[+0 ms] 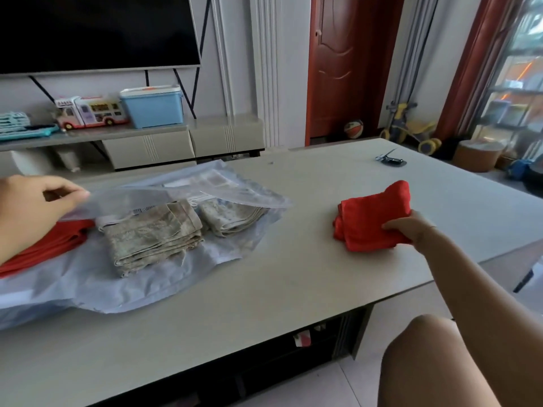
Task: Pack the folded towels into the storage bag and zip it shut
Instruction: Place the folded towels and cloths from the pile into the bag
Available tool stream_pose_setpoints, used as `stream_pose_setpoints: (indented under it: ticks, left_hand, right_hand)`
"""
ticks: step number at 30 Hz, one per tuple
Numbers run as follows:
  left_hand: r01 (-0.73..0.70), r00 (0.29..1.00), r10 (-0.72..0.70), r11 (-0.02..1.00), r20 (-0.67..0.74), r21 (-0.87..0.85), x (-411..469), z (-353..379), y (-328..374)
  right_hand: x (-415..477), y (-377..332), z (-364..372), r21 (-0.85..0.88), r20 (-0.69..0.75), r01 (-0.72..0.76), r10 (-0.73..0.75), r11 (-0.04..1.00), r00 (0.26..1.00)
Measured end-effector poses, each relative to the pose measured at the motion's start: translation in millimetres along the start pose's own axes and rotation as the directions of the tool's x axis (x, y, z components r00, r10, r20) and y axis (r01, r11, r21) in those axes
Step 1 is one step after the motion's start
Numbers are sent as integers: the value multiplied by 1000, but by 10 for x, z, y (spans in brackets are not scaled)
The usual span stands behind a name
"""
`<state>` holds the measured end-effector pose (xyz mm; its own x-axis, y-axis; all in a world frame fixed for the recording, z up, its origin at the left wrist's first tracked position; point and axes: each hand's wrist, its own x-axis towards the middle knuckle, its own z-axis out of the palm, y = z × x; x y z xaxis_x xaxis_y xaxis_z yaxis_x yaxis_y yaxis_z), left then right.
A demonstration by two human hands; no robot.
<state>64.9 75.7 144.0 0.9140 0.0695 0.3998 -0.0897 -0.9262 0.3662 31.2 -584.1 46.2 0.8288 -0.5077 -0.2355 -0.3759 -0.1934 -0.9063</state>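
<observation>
A clear bluish storage bag [164, 277] lies on the left half of the table, its mouth facing me. My left hand [32, 212] pinches the bag's upper sheet and holds it lifted. Inside lie two folded beige patterned towels [150, 236] [232, 215] side by side, and a folded red towel [44, 248] at the far left under my hand. My right hand [411, 227] grips another folded red towel [373, 218] that rests on the table to the right of the bag.
The grey table [293, 283] reaches its front edge close to my knee [435, 362]. A small metal tool [390, 160] lies near the far right corner. A TV stand with a toy bus and a blue box stands behind.
</observation>
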Motion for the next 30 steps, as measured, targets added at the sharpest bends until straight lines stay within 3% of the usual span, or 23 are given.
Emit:
stream_pose_setpoints:
  ticks: [3, 6, 11, 16, 19, 20, 22, 24, 26, 28, 30]
  left_hand:
    - [-27, 997, 28, 999, -67, 27, -219, -155, 343]
    - [-66, 982, 66, 998, -175, 8, -430, -269, 637]
    - [-73, 979, 78, 997, -191, 34, -499, -323, 835]
    - [-62, 979, 65, 998, -191, 25, -579, -316, 909]
    - [-72, 980, 74, 997, -182, 20, -593, -323, 907]
    - [-74, 982, 76, 997, -173, 19, -595, -331, 902]
    - [-86, 982, 88, 996, -169, 22, -588, -341, 892]
    - [-94, 980, 96, 995, -174, 19, -577, -342, 884]
    - [-102, 979, 101, 995, -177, 5, -567, -335, 867]
    - [-107, 979, 103, 994, -177, -9, -562, -325, 849]
    - [-115, 978, 110, 993, -177, -22, -561, -313, 837]
  right_hand:
    - [-359, -91, 196, 47, 155, 169, -175, 984, 972]
    - [-774, -251, 405, 188, 394, 249, -305, 950, 867]
    - [-1271, -519, 1003, 379, 760, 110, -377, 919, 530]
    - [-1506, -788, 1983, 329, 927, -34, -316, 944, 204]
    - [-1528, -984, 2522, 267, 962, -75, -262, 961, 73]
    - [-1500, -1044, 2683, 251, 967, -85, -245, 964, 72]
    - [-1428, -1142, 2966, 197, 972, -96, -182, 976, 151]
    - [-1348, -1182, 3175, 154, 934, -142, -97, 978, 345]
    - [-1270, -1124, 3286, 188, 861, -284, -18, 940, 509]
    - [-1245, -1000, 3299, 251, 810, -362, 10, 898, 587]
    - [-1316, -849, 3279, 281, 794, -324, -29, 903, 608]
